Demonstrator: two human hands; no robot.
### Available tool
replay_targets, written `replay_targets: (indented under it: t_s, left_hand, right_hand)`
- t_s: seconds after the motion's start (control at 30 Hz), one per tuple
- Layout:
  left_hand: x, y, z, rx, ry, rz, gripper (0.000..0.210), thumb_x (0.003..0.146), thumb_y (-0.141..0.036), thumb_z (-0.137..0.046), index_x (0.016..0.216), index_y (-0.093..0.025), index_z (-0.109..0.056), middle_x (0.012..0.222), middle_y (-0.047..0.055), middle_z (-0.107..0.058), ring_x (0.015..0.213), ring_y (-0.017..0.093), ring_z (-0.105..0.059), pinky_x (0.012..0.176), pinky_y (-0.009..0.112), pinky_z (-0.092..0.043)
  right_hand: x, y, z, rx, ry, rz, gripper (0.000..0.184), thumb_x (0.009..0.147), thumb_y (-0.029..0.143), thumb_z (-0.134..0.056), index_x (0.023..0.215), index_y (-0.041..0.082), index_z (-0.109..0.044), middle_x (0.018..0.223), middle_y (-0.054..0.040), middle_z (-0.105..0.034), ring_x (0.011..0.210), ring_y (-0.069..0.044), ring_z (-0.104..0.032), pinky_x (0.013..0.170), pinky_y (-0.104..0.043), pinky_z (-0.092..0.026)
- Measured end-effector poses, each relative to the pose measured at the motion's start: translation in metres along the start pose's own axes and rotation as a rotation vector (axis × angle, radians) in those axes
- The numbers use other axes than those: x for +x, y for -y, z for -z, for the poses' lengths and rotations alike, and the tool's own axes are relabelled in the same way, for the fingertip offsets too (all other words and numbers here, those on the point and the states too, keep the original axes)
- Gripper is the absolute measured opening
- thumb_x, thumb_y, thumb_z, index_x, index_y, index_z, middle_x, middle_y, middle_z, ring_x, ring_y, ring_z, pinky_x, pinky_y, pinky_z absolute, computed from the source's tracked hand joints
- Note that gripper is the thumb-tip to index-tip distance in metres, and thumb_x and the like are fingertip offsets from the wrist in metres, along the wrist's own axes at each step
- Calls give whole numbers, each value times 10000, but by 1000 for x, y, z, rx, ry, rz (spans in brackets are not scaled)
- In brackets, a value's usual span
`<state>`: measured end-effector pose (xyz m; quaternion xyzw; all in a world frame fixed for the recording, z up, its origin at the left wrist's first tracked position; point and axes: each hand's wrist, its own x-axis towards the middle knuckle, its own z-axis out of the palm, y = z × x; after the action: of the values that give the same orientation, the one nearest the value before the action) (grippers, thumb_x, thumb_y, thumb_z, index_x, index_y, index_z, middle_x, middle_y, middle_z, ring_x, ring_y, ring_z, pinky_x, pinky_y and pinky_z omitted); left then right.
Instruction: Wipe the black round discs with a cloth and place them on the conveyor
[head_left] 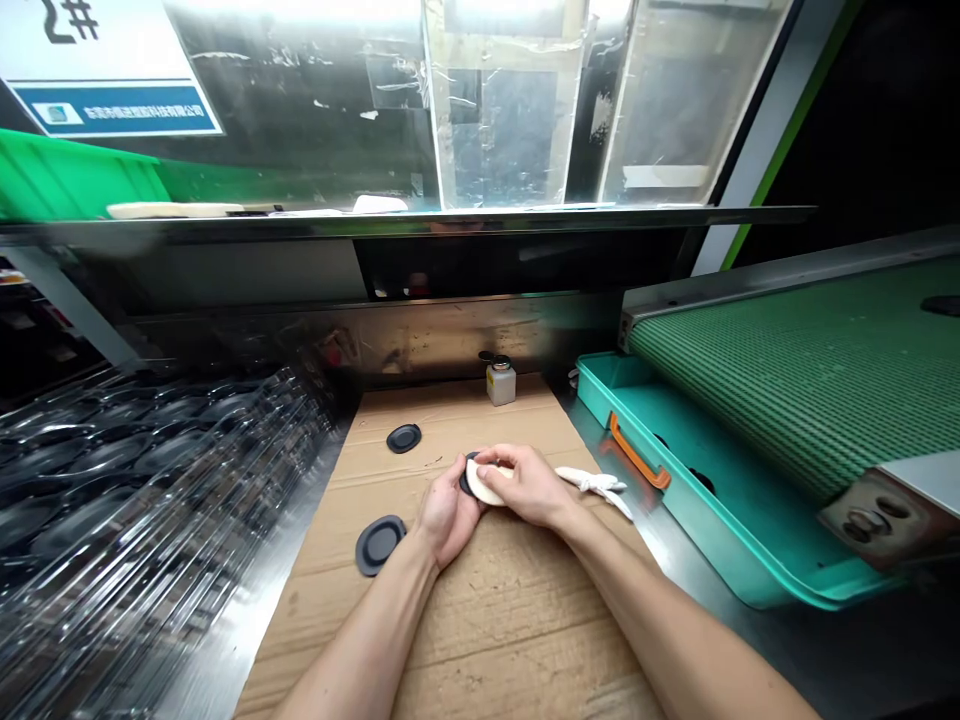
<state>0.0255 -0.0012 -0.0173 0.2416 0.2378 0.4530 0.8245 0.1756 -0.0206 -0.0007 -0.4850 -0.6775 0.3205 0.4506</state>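
My left hand (448,512) is closed on the edge of a small black oval part (468,476), most of it covered. A whitish, rounded flat pad (484,488) lies over that part, pinched by my right hand (525,482). The two hands meet above the cardboard sheet (480,640). Left of them lie two more parts: a black oval part (404,438) farther back and a larger dark grey one (380,545) near my left wrist. A crumpled white cloth or glove (592,480) rests just right of my right hand.
A small white bottle (501,382) stands at the cardboard's back edge. Stacked clear trays with dark parts (135,480) fill the left. On the right, a teal bin (739,545) with an orange handle sits below a green conveyor belt (810,350). A metal shelf (420,222) crosses the back.
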Motion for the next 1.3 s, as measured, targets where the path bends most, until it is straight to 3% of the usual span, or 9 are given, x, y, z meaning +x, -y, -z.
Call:
replay_targets:
  t_s: [0.1, 0.27, 0.47, 0.6, 0.73, 0.87, 1.1, 1.3]
  left_hand:
    - [2, 0, 3, -34, -34, -10, 256, 897, -285, -494, 1019, -117, -643, 1075, 143, -673, 1043, 263, -628, 947, 428, -493]
    - [1, -1, 2, -90, -47, -33, 280, 919, -277, -453, 1120, -152, -602, 1150, 122, -655, 1058, 237, -625, 953, 420, -492]
    - [0, -1, 5, -79, -62, -64, 280, 933, -268, -414, 1075, -144, -621, 1173, 126, -649, 1090, 230, -611, 962, 395, -492]
    - [1, -1, 5, -89, -85, -35, 257, 926, -256, -441, 1053, -123, -621, 1175, 144, -646, 1085, 234, -616, 966, 397, -495]
    - [0, 1, 2, -77, -96, -66, 258, 930, -244, -443, 1057, -110, -622, 1159, 156, -652, 1088, 239, -615, 970, 416, -492]
    - [0, 5, 0, -44, -47, -64, 272, 920, -270, -483, 1075, -116, -644, 1132, 135, -668, 1096, 226, -611, 1007, 373, -466]
    - [0, 5, -1, 15, -65, -40, 306, 945, -273, -425, 1065, -106, -653, 1091, 131, -689, 1083, 231, -617, 980, 394, -481]
    - [0, 8, 0, 23, -64, -122, 230, 901, -238, -520, 1021, -111, -668, 1090, 123, -689, 1054, 217, -630, 988, 349, -471]
  right_hand:
    - [-2, 3, -8, -89, 113, -26, 212, 831, 303, -561, 945, 208, -713, 891, -16, -716, 796, -171, -643, 727, -265, -473]
    - [-9, 11, -34, -410, -179, -110, 285, 898, 365, -471, 1126, 260, -606, 920, -46, -702, 814, -206, -641, 708, -287, -441]
    - [-9, 17, -50, -707, -225, -251, 325, 951, 428, -354, 1186, 299, -537, 839, -61, -690, 708, -239, -634, 608, -298, -366]
    - [-11, 12, -36, -763, -137, -172, 299, 949, 455, -365, 1142, 319, -549, 841, -40, -695, 710, -225, -635, 600, -285, -344]
    - [-11, 10, -22, -802, -204, -221, 296, 970, 428, -343, 1132, 278, -540, 906, -46, -703, 781, -213, -645, 623, -273, -347]
    - [-9, 16, -31, -755, -154, -71, 317, 978, 430, -330, 1216, 286, -482, 1033, -31, -689, 838, -186, -647, 661, -258, -369]
    - [1, 17, -37, -897, -205, -189, 341, 993, 431, -260, 1189, 258, -480, 990, -50, -687, 774, -196, -651, 630, -268, -373]
    - [-7, 18, -40, -857, -155, -54, 309, 989, 420, -278, 1145, 282, -506, 1020, -31, -682, 797, -187, -650, 619, -256, -377]
